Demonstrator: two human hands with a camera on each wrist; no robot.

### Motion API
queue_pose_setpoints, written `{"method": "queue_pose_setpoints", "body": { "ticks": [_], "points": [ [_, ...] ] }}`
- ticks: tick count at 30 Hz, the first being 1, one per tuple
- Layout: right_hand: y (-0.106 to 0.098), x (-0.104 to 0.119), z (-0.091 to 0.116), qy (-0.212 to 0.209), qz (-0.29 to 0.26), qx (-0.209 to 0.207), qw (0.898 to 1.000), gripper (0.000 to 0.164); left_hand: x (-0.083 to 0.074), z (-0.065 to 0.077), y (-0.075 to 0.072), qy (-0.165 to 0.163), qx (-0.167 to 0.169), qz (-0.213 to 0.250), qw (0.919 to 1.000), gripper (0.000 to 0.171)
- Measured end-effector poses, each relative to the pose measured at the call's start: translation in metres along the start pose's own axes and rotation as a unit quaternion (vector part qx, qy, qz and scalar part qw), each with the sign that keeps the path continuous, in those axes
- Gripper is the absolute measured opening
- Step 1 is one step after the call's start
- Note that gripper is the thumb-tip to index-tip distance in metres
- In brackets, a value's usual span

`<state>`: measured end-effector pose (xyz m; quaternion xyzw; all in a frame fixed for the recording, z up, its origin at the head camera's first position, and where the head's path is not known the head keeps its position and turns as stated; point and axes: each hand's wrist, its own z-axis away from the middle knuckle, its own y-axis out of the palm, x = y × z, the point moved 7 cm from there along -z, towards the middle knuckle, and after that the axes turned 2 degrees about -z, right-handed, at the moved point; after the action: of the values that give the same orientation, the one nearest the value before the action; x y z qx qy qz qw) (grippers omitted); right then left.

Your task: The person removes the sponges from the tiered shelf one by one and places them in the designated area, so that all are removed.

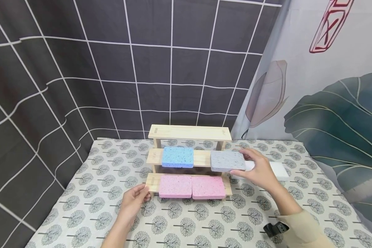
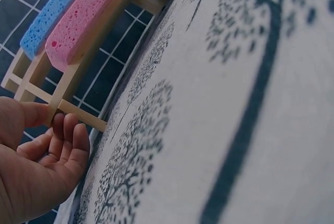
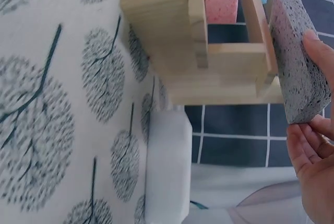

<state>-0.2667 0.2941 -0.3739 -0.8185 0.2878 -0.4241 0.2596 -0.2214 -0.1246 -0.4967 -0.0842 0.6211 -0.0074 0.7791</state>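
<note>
Right forearm angles up-left from the lower right of the frame; right hand (image 1: 260,170) grips the gray sponge (image 1: 227,161) by its right end, thumb and fingers spread across it. Sponge is right of centre, at the middle tier's right end; can't tell if it bears on the wood. Left hand (image 1: 132,199), lower left of centre, pinches the wooden rack's (image 1: 189,132) bottom tier, left end.
</note>
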Motion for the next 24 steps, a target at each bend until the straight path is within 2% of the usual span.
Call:
{"method": "queue_pose_setpoints", "body": {
  "ticks": [6,11,18,24],
  "points": [
    [-0.011,-0.012,0.013,0.024,0.002,-0.001,1.0,0.077,0.0,0.0,-0.001,0.0,0.0,0.002,1.0,0.043],
    [-0.023,-0.018,0.024,0.033,0.015,-0.018,0.999,0.074,0.0,0.0,0.0,0.003,0.003,0.005,1.0,0.042],
    [-0.033,-0.029,0.037,0.051,0.028,-0.015,0.998,0.076,0.002,-0.002,-0.001,0.003,0.006,0.007,1.0,0.043],
    [-0.04,-0.039,0.048,0.057,0.014,-0.015,0.998,0.076,0.002,-0.001,-0.001,-0.001,0.003,0.006,1.0,0.041]
  ]
}}
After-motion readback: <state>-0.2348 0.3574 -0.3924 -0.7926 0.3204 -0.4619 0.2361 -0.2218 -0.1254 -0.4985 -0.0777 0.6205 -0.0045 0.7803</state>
